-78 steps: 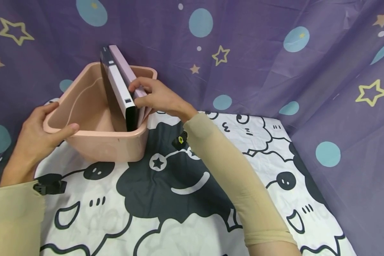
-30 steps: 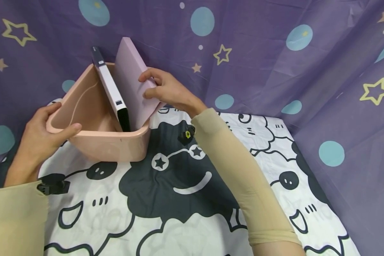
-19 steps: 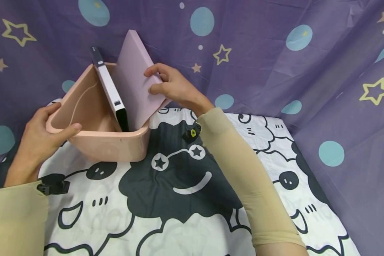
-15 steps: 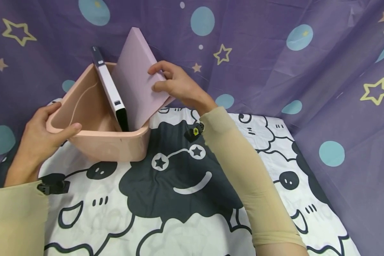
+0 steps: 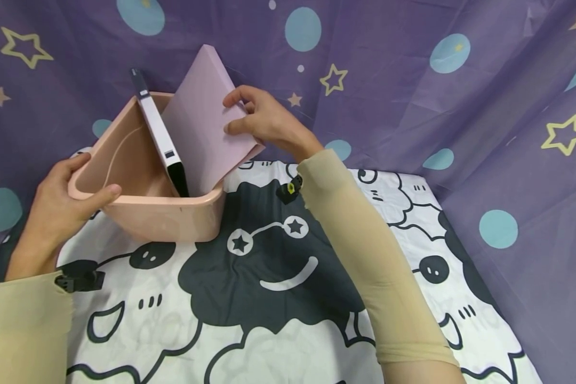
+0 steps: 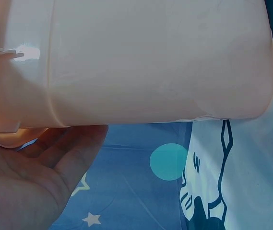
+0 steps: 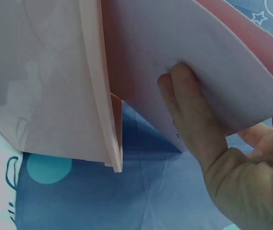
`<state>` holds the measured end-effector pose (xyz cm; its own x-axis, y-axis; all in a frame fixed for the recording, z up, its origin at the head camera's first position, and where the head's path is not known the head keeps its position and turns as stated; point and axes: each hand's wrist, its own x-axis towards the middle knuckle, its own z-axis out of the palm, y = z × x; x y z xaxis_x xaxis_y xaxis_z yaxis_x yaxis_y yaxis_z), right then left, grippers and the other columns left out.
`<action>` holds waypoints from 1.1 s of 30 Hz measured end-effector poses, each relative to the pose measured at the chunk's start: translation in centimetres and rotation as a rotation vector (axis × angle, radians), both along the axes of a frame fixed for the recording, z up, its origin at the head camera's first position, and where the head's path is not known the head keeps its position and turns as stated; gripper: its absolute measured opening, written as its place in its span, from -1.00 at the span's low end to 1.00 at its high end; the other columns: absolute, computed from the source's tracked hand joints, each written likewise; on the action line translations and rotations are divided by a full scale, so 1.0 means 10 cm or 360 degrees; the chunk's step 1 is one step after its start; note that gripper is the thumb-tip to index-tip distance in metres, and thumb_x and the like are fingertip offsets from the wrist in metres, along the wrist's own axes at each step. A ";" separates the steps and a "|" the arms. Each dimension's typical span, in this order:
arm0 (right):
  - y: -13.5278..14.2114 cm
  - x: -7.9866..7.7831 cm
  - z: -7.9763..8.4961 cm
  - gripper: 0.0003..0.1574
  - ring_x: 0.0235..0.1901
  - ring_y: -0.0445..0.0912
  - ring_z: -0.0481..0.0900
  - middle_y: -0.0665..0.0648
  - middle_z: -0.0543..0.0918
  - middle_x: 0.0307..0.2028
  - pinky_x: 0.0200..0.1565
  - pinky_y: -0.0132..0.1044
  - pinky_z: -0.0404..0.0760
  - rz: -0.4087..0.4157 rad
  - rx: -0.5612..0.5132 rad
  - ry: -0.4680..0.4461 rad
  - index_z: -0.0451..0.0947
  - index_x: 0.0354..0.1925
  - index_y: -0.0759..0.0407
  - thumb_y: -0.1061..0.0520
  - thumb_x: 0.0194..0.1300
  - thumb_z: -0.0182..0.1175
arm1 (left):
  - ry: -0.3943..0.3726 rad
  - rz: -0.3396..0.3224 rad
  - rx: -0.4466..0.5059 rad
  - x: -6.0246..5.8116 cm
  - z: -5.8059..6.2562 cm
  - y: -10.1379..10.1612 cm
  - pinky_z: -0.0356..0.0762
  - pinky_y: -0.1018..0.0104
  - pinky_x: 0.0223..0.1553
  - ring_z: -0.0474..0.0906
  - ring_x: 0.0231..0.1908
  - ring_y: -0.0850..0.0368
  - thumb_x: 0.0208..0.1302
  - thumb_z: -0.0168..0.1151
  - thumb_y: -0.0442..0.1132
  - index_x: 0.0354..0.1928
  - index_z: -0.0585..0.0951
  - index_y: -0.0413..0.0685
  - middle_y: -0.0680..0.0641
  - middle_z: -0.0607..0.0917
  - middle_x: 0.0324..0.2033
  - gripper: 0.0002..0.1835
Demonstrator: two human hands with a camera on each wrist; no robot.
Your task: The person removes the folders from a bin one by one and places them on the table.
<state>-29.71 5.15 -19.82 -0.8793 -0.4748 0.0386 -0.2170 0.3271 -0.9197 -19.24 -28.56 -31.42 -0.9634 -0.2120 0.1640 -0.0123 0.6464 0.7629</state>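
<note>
My left hand (image 5: 57, 200) grips the rim of a peach-pink plastic bin (image 5: 163, 220), thumb inside and fingers along the outer side. In the left wrist view the bin's glossy wall (image 6: 150, 62) fills the upper part. With its spine up, a lilac-pink binder (image 5: 199, 114) tilts out over the bin's right side, its lower part hidden inside. My right hand (image 5: 269, 117) pinches the binder's near upper edge. The right wrist view shows fingers (image 7: 189, 91) against one cover, and the covers part slightly. A white-and-black spined binder (image 5: 157, 128) leans inside the bin.
The bin stands at the back left of a cloth (image 5: 288, 346) printed with cartoon sheep. A purple curtain (image 5: 379, 106) with stars and dots rises right behind it and along the right side. Small dark cameras sit at both wrists.
My right hand has drawn the pink binder up and rightward, away from the white-and-black one, which now leans further left. My left hand keeps its hold on the bin.
</note>
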 end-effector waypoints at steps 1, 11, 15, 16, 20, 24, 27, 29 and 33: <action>0.00 -0.01 -0.01 -0.43 -0.28 0.05 0.65 0.25 0.59 -0.18 -0.28 -0.18 0.64 0.0014 -0.0027 -0.0028 0.41 0.08 0.06 0.29 0.12 0.33 | 0.0001 0.0000 0.0001 0.00 0.00 0.00 0.38 0.05 0.00 0.18 0.17 -0.24 0.11 0.37 0.08 0.49 -0.01 0.35 -0.17 0.13 0.42 -0.01; 0.06 -0.01 -0.14 -0.33 -0.24 0.13 0.65 0.26 0.56 -0.08 -0.27 -0.06 0.66 0.0010 -0.0271 -0.0162 0.37 0.17 0.04 0.39 0.11 0.28 | -0.0054 -0.0047 0.0042 0.02 0.02 0.00 0.31 -0.24 0.12 0.14 0.19 -0.24 0.14 0.35 0.09 0.49 -0.03 0.41 -0.14 0.10 0.43 -0.03; 0.08 0.01 -0.12 -0.34 -0.24 0.15 0.65 0.27 0.55 -0.07 -0.28 -0.02 0.66 0.0002 -0.0335 -0.0178 0.37 0.16 0.06 0.41 0.11 0.25 | -0.0048 -0.0054 0.0053 0.02 0.01 0.02 0.32 -0.22 0.13 0.15 0.19 -0.23 0.13 0.36 0.07 0.49 -0.03 0.40 -0.11 0.11 0.44 -0.02; 0.10 0.02 -0.11 -0.35 -0.24 0.15 0.65 0.26 0.55 -0.07 -0.28 -0.02 0.66 -0.0003 -0.0357 -0.0184 0.37 0.15 0.07 0.42 0.11 0.25 | -0.0050 -0.0053 0.0055 0.02 0.01 0.02 0.32 -0.23 0.13 0.14 0.19 -0.24 0.13 0.36 0.08 0.49 -0.03 0.41 -0.11 0.10 0.44 -0.02; 0.14 0.03 -0.06 -0.36 -0.21 0.17 0.63 0.28 0.52 -0.05 -0.25 0.00 0.65 -0.0013 -0.0448 -0.0197 0.38 0.13 0.11 0.46 0.10 0.22 | -0.0041 -0.0053 0.0056 0.01 0.02 0.02 0.31 -0.22 0.13 0.14 0.20 -0.22 0.13 0.36 0.08 0.48 -0.02 0.41 -0.10 0.11 0.44 -0.02; 0.16 0.04 -0.04 -0.41 -0.22 0.17 0.64 0.29 0.53 -0.06 -0.26 -0.01 0.65 -0.0029 -0.0431 -0.0168 0.38 0.07 0.12 0.44 0.09 0.23 | -0.0039 -0.0050 0.0053 0.01 0.01 0.01 0.31 -0.18 0.13 0.15 0.20 -0.19 0.13 0.36 0.07 0.48 -0.01 0.41 -0.08 0.11 0.44 -0.03; 0.16 0.02 -0.03 -0.48 -0.28 0.16 0.65 0.30 0.55 -0.12 -0.29 -0.05 0.65 -0.0065 -0.0365 -0.0127 0.39 0.00 0.14 0.40 0.08 0.28 | -0.0044 -0.0047 0.0049 0.02 0.01 -0.01 0.32 -0.18 0.14 0.16 0.20 -0.17 0.13 0.36 0.07 0.48 -0.01 0.42 -0.07 0.11 0.44 -0.04; 0.16 0.01 -0.04 -0.53 -0.33 0.14 0.65 0.29 0.56 -0.17 -0.32 -0.10 0.64 -0.0108 -0.0307 -0.0102 0.39 -0.06 0.15 0.36 0.08 0.33 | -0.0052 -0.0049 0.0050 0.02 0.01 -0.01 0.32 -0.23 0.13 0.16 0.20 -0.19 0.14 0.35 0.07 0.48 -0.02 0.42 -0.07 0.10 0.44 -0.04; 0.15 -0.01 -0.05 -0.57 -0.38 0.12 0.64 0.28 0.56 -0.21 -0.35 -0.14 0.62 -0.0166 -0.0230 -0.0097 0.38 -0.12 0.15 0.33 0.09 0.35 | -0.0063 -0.0049 0.0057 0.01 0.02 -0.01 0.27 -0.30 0.13 0.14 0.21 -0.24 0.15 0.34 0.09 0.48 -0.04 0.43 -0.08 0.07 0.45 -0.03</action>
